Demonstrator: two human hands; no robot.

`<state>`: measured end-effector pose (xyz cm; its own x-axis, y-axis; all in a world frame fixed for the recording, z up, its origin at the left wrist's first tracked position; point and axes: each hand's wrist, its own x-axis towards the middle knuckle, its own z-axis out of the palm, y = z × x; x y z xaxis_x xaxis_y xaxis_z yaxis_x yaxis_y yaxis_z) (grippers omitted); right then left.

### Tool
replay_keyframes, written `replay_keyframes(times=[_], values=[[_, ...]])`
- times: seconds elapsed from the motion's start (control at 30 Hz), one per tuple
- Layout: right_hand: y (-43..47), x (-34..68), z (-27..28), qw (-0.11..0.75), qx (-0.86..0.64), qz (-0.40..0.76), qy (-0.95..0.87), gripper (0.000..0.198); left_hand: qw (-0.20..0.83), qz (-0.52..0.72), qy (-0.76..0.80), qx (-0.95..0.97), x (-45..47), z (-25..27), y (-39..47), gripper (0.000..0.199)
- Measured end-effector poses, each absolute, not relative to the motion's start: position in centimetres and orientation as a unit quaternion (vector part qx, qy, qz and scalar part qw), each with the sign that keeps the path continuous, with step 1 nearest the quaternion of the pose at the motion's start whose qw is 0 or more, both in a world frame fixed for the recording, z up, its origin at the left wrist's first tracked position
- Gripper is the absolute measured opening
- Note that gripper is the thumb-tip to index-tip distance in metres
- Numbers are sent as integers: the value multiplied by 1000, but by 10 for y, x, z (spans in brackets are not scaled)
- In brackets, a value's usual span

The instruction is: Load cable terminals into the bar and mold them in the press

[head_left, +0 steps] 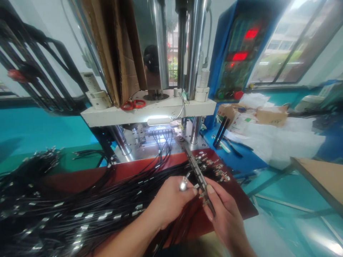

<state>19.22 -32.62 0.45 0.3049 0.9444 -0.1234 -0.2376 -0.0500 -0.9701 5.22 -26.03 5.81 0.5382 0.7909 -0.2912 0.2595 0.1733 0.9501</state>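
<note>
Right hand point(227, 210) pinches the near end of the metal bar point(195, 169) above the red table point(242, 201); left hand point(171, 198) grips a silver piece point(183, 185), fingertips too blurred to confirm. Bar's likely stiff, dense, slick; hold its edges.

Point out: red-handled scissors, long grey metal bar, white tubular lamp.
Red-handled scissors point(133, 104), head view, handle junction.
Long grey metal bar point(196, 169), head view, middle.
White tubular lamp point(159, 121), head view, tube's middle.

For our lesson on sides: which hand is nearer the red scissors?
Left. In view, the left hand sits below and right of the scissors; the right hand, on the metal bar, is farther right.
</note>
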Motion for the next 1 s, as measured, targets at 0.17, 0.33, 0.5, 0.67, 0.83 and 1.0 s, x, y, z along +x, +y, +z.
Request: replay_keyframes(times=[0.17,0.33,0.5,0.67,0.83,1.0], values=[[-326,191,-4,604,-530,490,-338,41,607,190,420,647,51,62,-259,19],[-325,189,-4,605,-540,470,-349,44,597,176,403,671,49,61,-256,17],[-327,186,4,578,-576,445,-368,47,581,178,391,692,49,56,-254,17],[-330,185,6,550,-604,391,-425,44,580,191,373,699,46,57,-252,15],[-328,183,2,549,-608,318,-477,38,587,200,367,693,44,59,-252,14],[-328,183,4,579,-579,431,-379,43,646,165,401,629,40,59,-254,18]])
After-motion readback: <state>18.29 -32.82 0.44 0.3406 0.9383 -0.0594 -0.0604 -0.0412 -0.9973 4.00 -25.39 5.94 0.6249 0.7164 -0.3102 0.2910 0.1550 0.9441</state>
